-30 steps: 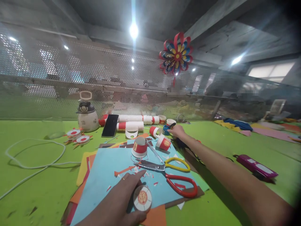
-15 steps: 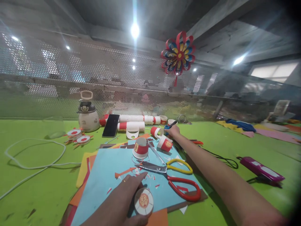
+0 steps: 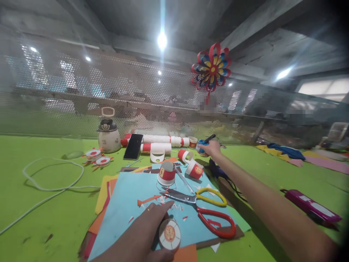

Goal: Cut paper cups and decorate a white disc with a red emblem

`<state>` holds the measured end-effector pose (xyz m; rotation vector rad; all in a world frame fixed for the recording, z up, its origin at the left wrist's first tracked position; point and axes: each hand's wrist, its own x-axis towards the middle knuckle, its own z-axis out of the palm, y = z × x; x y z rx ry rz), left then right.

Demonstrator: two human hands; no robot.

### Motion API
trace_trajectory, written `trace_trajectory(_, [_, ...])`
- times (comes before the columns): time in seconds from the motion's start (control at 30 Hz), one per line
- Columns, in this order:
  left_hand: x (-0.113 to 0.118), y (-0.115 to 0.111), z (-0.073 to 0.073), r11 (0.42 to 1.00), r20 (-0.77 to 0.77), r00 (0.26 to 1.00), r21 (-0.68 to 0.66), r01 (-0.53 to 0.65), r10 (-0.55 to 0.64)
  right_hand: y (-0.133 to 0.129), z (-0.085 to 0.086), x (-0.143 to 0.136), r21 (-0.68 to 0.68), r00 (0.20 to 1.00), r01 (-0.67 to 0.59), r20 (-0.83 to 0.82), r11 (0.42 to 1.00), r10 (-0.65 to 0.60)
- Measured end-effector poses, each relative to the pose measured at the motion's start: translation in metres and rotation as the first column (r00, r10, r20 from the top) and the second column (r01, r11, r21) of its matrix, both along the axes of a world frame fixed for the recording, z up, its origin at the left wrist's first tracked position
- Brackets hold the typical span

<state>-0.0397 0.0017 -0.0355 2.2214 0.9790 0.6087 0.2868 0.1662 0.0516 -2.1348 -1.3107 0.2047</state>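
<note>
My left hand (image 3: pixel 145 233) holds a round white paper-cup base (image 3: pixel 169 234) with a red-gold emblem between thumb and fingers. My right hand (image 3: pixel 214 149) reaches across the table, its fingers closed on a small blue object (image 3: pixel 202 143) with a black stick-like part; its exact kind is unclear. Large scissors (image 3: pixel 188 198) with one yellow and one red handle lie open on a light blue paper sheet (image 3: pixel 120 214), among red and white scraps. Beyond the blades stands a red and white paper cup (image 3: pixel 167 174); a cut cup (image 3: pixel 195 169) lies on its side to the right.
A black phone (image 3: pixel 133 147) leans on long stacks of paper cups (image 3: pixel 163 139). A flask (image 3: pixel 109 136), decorated discs (image 3: pixel 103 161) and a white cable (image 3: pixel 54 190) are at left. On the right lies a purple device (image 3: pixel 312 207). A perforated panel (image 3: pixel 152 98) stands behind.
My right hand has shifted right with the blue object, uncovering a dark tool beside the forearm. The whole view has swung slightly left. My left hand keeps its hold.
</note>
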Motion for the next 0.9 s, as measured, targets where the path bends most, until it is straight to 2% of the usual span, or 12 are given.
trace_trajectory(0.13, [-0.002, -0.01, 0.017, 0.999, -0.017, 0.999, -0.022, 0.029, -0.029, -0.041, 0.029, -0.035, 0.027, 0.982, -0.191, 0.001, 0.981, 0.191])
trace_trajectory(0.23, [-0.001, -0.009, 0.024, 0.995, -0.048, 0.995, 0.052, 0.085, -0.083, -0.073, 0.04, -0.081, 0.052, 0.918, -0.394, -0.037, 0.918, 0.396])
trace_trajectory(0.3, [-0.004, -0.014, 0.033, 0.983, -0.094, 0.991, 0.147, 0.108, -0.095, -0.092, 0.043, -0.117, 0.079, 0.848, -0.52, -0.072, 0.851, 0.525])
trace_trajectory(0.37, [-0.011, -0.029, 0.049, 0.954, -0.166, 0.978, 0.251, 0.166, -0.126, -0.107, 0.041, -0.155, 0.111, 0.756, -0.638, -0.097, 0.762, 0.647])
trace_trajectory(0.43, [-0.023, -0.055, 0.067, 0.932, -0.216, 0.97, 0.316, 0.178, -0.111, -0.117, 0.033, -0.194, 0.11, 0.661, -0.731, -0.127, 0.673, 0.739])
trace_trajectory(0.5, [-0.038, -0.084, 0.075, 0.932, -0.137, 0.988, 0.344, 0.113, -0.069, -0.123, 0.018, -0.232, 0.067, 0.576, -0.804, -0.153, 0.59, 0.803])
trace_trajectory(0.57, [-0.052, -0.109, 0.066, 0.94, 0.004, 1.0, 0.34, -0.007, 0.006, -0.126, -0.001, -0.269, 0.023, 0.498, -0.862, -0.149, 0.507, 0.854])
trace_trajectory(0.67, [-0.066, -0.133, 0.027, 0.955, 0.184, 0.983, 0.289, -0.068, 0.014, -0.132, -0.03, -0.316, -0.03, 0.401, -0.916, -0.121, 0.4, 0.908])
trace_trajectory(0.73, [-0.074, -0.142, 0.001, 0.962, 0.309, 0.95, 0.237, -0.134, 0.056, -0.136, -0.046, -0.338, -0.06, 0.382, -0.924, -0.102, 0.378, 0.918])
trace_trajectory(0.77, [-0.078, -0.145, -0.008, 0.954, 0.376, 0.917, 0.2, -0.223, 0.136, -0.139, -0.052, -0.345, -0.074, 0.391, -0.92, -0.092, 0.386, 0.916])
trace_trajectory(0.83, [-0.091, -0.146, -0.014, 0.862, 0.522, 0.768, 0.112, -0.494, 0.372, -0.143, -0.06, -0.352, -0.091, 0.423, -0.905, -0.067, 0.416, 0.904])
trace_trajectory(0.9, [-0.11, -0.144, -0.007, 0.688, 0.579, 0.552, -0.02, -0.726, 0.6, -0.148, -0.062, -0.351, -0.098, 0.448, -0.891, -0.041, 0.443, 0.893])
